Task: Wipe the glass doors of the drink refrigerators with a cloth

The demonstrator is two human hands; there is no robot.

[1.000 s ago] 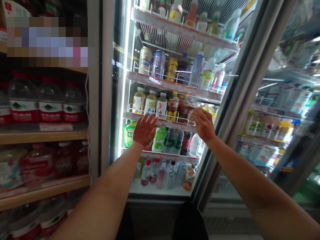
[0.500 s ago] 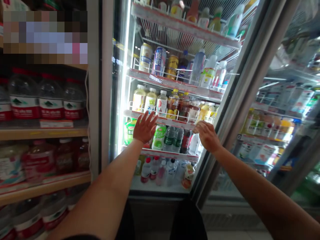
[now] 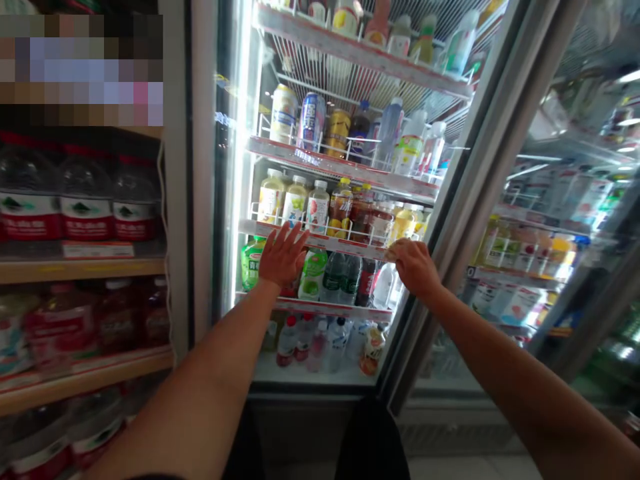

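A lit drinks cooler stands before me, with a pale shelf-front strip (image 3: 340, 245) running across its middle shelf. My left hand (image 3: 283, 257) is open with its fingers spread, overlapping the strip's left part. Whether it touches the strip I cannot tell. At the strip's right end my right hand (image 3: 416, 267) is closed, its fingertips bent together; what they hold, if anything, is hidden. Behind the strip stand a white-capped bottle (image 3: 317, 207) and a yellow-capped brown bottle (image 3: 341, 205). Below it, between my hands, are a green-labelled bottle (image 3: 313, 273) and dark green bottles (image 3: 334, 279).
Cans such as a blue can (image 3: 311, 121) fill the shelf above. A metal door frame (image 3: 473, 153) rises at the right, beside another stocked cooler (image 3: 520, 273). To the left, a wooden-edged shelf (image 3: 85, 269) carries large red-capped bottles (image 3: 85, 200).
The view has shifted slightly, so the cooler and shelves sit further left. Both hands stay at the middle shelf; the left remains spread and the right remains bent.
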